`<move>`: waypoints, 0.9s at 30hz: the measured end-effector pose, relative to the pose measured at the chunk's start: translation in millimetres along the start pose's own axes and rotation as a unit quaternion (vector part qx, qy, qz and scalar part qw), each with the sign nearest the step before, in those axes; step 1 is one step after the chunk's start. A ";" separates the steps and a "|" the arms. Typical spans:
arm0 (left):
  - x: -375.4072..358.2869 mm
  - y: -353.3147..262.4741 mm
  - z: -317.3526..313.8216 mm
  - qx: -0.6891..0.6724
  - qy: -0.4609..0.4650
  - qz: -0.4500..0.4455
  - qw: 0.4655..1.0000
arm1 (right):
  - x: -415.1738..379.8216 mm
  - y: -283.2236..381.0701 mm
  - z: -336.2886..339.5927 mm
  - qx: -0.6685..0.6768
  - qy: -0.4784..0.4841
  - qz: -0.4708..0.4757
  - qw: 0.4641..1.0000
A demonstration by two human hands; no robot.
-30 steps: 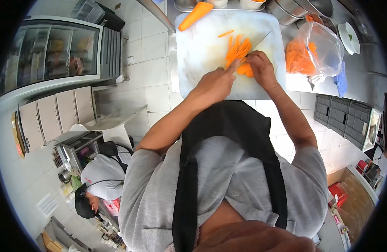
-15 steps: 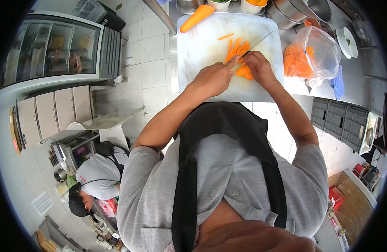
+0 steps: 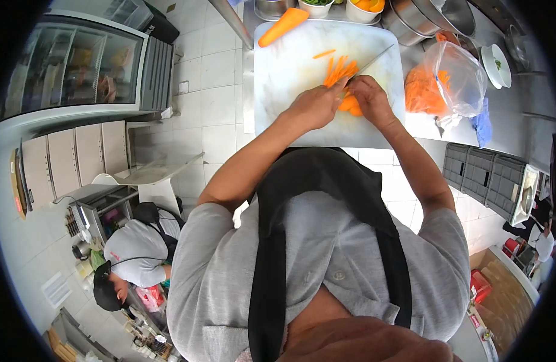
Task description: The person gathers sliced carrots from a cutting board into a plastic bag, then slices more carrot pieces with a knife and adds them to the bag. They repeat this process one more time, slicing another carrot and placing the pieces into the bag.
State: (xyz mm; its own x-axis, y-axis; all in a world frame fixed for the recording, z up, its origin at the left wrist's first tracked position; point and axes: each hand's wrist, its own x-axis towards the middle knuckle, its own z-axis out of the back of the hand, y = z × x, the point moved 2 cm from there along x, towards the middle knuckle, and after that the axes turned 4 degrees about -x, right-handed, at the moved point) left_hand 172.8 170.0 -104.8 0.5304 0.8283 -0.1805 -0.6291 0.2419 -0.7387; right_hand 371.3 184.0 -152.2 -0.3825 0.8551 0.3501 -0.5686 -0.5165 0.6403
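On a white cutting board [image 3: 278, 78], my left hand [image 3: 317, 107] is closed around the handle of a knife [image 3: 374, 58], forefinger stretched along it. The blade points away to the upper right. My right hand [image 3: 371, 99] is beside the blade with its fingers bent and pressed down; what lies under the fingertips is mostly hidden. Carrot slices [image 3: 350, 106] lie between the two hands, close to the right one. Thin carrot strips [image 3: 338, 71] are heaped just beyond the knife. A large peeled carrot piece [image 3: 284, 27] rests at the board's far left corner.
Right of the board sits a clear plastic bag [image 3: 456, 78] with shredded carrot [image 3: 424, 90], near a blue cloth [image 3: 482, 125]. Metal pots [image 3: 404, 24] and white bowls [image 3: 363, 11] stand behind. Another person [image 3: 136, 253] works at the lower left. Grey crates [image 3: 486, 175] are to the right.
Both hands and the knife have shifted only very slightly over the carrot. The view has tilted a little. The other person at the lower left has moved slightly.
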 end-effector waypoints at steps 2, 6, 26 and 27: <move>-12.5 -7.5 7.5 0.004 0.020 0.033 0.999 | 1.8 4.2 1.1 -0.012 -0.009 0.005 1.000; 3.4 1.3 -12.4 -0.039 -0.006 0.048 0.998 | -0.4 -2.0 -1.3 -0.023 0.014 0.018 0.999; -8.3 -18.9 10.6 0.038 0.044 0.044 0.997 | -2.8 -8.2 1.8 -0.084 0.032 0.055 0.994; -9.8 -18.3 7.0 0.041 0.049 0.060 0.996 | -2.5 -6.2 -0.9 -0.080 0.032 0.054 0.995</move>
State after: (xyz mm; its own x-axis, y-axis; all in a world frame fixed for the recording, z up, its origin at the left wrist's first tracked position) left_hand 175.1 161.0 -85.0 0.4992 0.8012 -0.3300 -0.7338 0.1884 -0.6527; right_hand 375.1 185.0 -157.6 -0.4899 0.7921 0.3641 -0.6285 -0.6103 0.4822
